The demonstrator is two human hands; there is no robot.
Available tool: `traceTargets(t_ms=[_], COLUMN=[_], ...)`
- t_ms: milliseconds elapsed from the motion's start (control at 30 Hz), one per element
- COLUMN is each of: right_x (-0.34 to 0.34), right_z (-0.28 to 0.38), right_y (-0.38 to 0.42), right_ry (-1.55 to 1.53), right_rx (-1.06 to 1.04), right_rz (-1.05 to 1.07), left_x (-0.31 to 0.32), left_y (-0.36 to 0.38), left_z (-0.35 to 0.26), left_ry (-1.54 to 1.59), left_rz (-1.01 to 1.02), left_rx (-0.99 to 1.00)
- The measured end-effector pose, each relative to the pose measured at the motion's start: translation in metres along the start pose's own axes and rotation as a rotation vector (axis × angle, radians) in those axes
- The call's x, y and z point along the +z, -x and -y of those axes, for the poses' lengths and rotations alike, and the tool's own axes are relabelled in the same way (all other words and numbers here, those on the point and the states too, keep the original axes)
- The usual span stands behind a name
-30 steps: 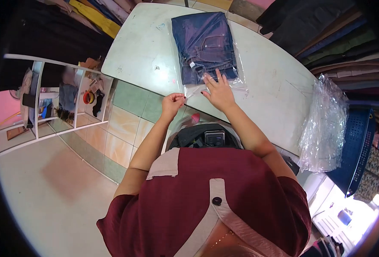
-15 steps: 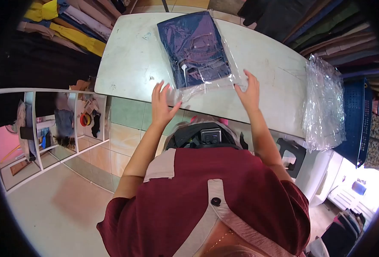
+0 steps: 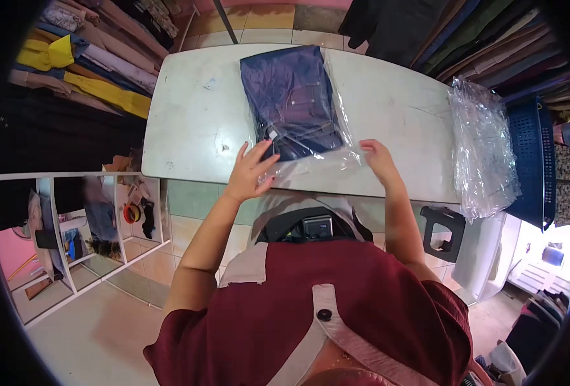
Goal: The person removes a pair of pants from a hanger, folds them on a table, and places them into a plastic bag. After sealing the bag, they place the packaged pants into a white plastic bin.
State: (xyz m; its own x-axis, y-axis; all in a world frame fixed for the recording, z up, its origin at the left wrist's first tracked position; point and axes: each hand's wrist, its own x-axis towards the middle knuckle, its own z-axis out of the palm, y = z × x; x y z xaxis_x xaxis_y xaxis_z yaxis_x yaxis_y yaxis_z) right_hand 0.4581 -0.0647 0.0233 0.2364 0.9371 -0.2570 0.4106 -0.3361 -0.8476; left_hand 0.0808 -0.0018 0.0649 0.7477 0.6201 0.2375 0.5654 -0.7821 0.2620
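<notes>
Folded dark blue jeans (image 3: 291, 96) lie inside a clear plastic bag (image 3: 344, 122) on the white table (image 3: 195, 116). A pocket and a small white tag show through the plastic. My left hand (image 3: 251, 172) is at the bag's lower left corner with its fingers spread, fingertips over the jeans' near edge. My right hand (image 3: 379, 159) hovers by the bag's lower right corner, its fingers bent together; whether it pinches the plastic's edge I cannot make out.
A stack of clear plastic bags (image 3: 484, 148) hangs over the table's right end. Beside it stands a blue perforated basket (image 3: 531, 161). Piles of folded clothes (image 3: 104, 61) line the left, with more (image 3: 491, 51) at right. A white shelf unit (image 3: 114, 219) stands lower left.
My left hand has moved onto the bag's near left corner. My right hand's spread fingers have drawn together. The camera view has shifted, so the table appears lower.
</notes>
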Motion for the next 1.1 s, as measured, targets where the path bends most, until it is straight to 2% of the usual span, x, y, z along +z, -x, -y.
traceTargets(t_ms=[33,67,100,133,200,233,300,333,400,467,533,600,900,1100], right_x=[-0.005,-0.014,-0.02,-0.018,0.006,0.022,0.053,0.061,0.079,0.085,0.087,0.087,0.083,0.083], right_z=[0.023,0.048,0.08,0.105,0.143,0.157,0.173,0.17,0.153,0.134,0.125,0.121,0.117,0.117], right_y=[-0.001,-0.003,-0.004,-0.009,-0.028,-0.038,-0.057,-0.066,-0.086,-0.097,-0.091,-0.092,-0.096,-0.096], right_ry=[-0.002,0.233,0.472,0.458,0.465,0.486,0.597,0.594,0.741,0.787,0.772,0.772,0.639,0.611], right_rx=[-0.003,-0.063,-0.121,-0.212,-0.404,-0.504,-0.506,-0.521,-0.623,-0.618,-0.501,-0.52,-0.505,-0.532], right_rz=[-0.008,-0.146,-0.282,-0.319,-0.389,-0.422,-0.36,-0.361,-0.258,-0.213,-0.122,-0.122,-0.068,-0.088], left_x=[-0.01,-0.018,-0.023,-0.028,-0.034,-0.027,-0.005,0.008,0.029,0.035,0.039,0.043,0.043,0.044], left_y=[-0.004,-0.01,-0.029,-0.052,-0.092,-0.102,-0.12,-0.12,-0.109,-0.101,-0.096,-0.096,-0.097,-0.096], left_z=[0.005,0.008,0.008,0.007,0.005,0.001,0.0,0.0,-0.004,-0.002,0.0,0.0,0.0,-0.001], left_ry=[0.089,0.182,0.316,0.319,0.207,0.204,-0.032,-0.04,-0.142,-0.133,-0.113,-0.149,-0.111,-0.054], left_rz=[-0.186,-0.371,-0.525,-0.528,-0.634,-0.641,-0.443,-0.454,-0.242,-0.236,-0.217,-0.158,-0.14,-0.271], left_rx=[-0.011,-0.022,-0.145,-0.143,-0.32,-0.323,-0.531,-0.534,-0.602,-0.593,-0.586,-0.572,-0.602,-0.57])
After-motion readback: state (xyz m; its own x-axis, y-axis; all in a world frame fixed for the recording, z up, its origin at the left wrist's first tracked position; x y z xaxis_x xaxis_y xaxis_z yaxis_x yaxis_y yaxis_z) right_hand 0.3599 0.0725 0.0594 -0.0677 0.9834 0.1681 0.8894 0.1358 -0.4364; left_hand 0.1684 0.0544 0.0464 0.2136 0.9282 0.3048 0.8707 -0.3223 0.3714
